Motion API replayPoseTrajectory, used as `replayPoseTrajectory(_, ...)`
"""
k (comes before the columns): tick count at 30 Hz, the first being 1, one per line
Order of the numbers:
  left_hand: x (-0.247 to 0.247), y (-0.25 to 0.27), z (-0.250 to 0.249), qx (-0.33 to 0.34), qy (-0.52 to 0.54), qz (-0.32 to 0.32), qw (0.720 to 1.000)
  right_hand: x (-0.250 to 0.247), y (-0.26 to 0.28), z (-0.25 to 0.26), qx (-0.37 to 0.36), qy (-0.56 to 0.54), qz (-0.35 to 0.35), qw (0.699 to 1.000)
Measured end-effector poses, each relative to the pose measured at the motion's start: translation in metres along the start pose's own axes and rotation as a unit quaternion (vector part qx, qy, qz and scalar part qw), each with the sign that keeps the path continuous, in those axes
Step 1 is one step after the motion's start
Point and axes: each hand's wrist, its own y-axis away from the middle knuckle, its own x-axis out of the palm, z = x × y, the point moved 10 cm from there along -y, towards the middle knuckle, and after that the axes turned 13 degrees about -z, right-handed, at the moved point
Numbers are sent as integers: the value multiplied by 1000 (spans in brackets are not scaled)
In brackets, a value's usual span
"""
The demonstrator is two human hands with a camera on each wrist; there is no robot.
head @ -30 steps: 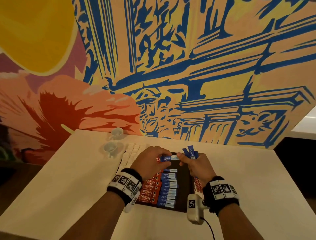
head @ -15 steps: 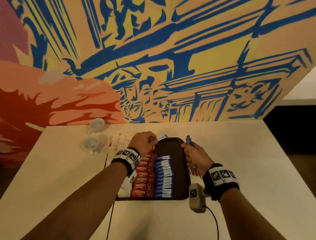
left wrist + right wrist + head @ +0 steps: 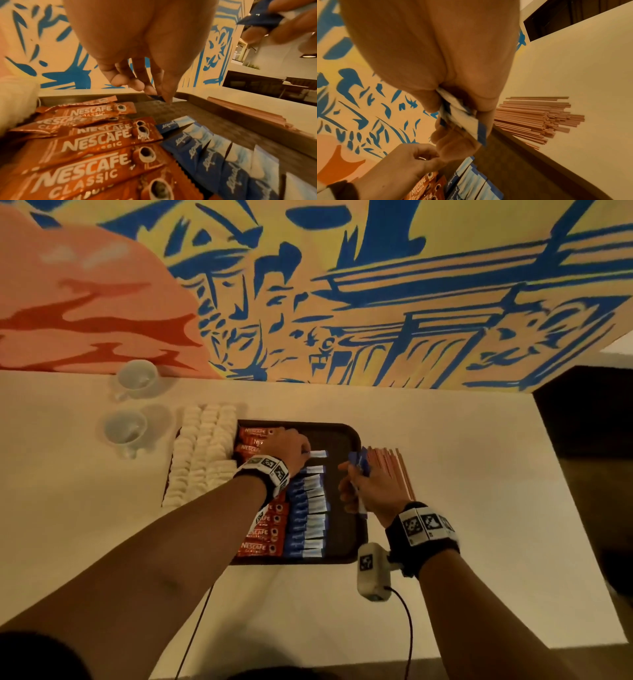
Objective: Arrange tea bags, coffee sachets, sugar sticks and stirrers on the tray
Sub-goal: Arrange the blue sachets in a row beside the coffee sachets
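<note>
The table [image 3: 445,542] carries the dark tray [image 3: 346,542], which sits against the mural wall side of the surface. On the tray, from my left: white tea bags [image 3: 202,453] stacked in columns over the left rim, a column of red coffee sachets [image 3: 262,537], then a column of blue sugar sticks [image 3: 308,515]. The stirrers [image 3: 394,470] lie off the tray, on the table just beside its right rim, so that group is not yet placed.

My left hand [image 3: 291,448] pinches one sugar stick [image 3: 317,454] at the far end of the blue column, low over the tray floor. Its long axis runs left to right across the tray, white end pointing right, matching the sticks below it. My right hand [image 3: 366,491] is clenched around a spare bundle of sugar sticks [image 3: 464,119], held above the tray's right strip.

Risks, as I judge them: the stick may land skewed or with a gap, since it is held by one end only; my left wrist passes close over the sachets and could drag them out of line; the loosely fanned bundle in my right hand could shed a stick onto the tray or the stirrers.
</note>
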Motion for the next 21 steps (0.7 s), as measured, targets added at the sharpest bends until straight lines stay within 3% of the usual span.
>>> replayPoseTrajectory(6, 14, -6, 1, 27, -44, 20, 998, 6, -2, -12, 11, 30, 2, 999)
replayPoseTrajectory(12, 18, 0, 10, 20, -3, 37, 999, 14, -1, -10, -8, 42, 13, 999)
replayPoseTrajectory(16, 1, 2, 10, 9, 50, 21, 998, 12, 4, -1, -40, 48, 14, 998)
replayPoseTrajectory(21, -54, 17, 13, -55, 163, -66, 983, 0, 16, 20, -90, 51, -12, 995)
